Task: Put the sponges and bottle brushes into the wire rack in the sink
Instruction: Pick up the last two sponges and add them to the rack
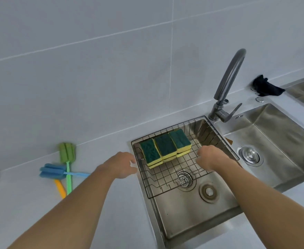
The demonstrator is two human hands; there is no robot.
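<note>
With the sponges (165, 147) already stacked in the wire rack (217, 141), both the left hand (121, 164) and right hand (210, 157), loosely open and empty, should be turned towards the bottle brushes (65, 168) at nine o'clock, lifted by the handles.

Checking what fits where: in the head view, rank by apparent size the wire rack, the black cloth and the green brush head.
1. wire rack, by far the largest.
2 and 3. black cloth and green brush head look alike; the cloth lies farther off, so unranked.
</note>
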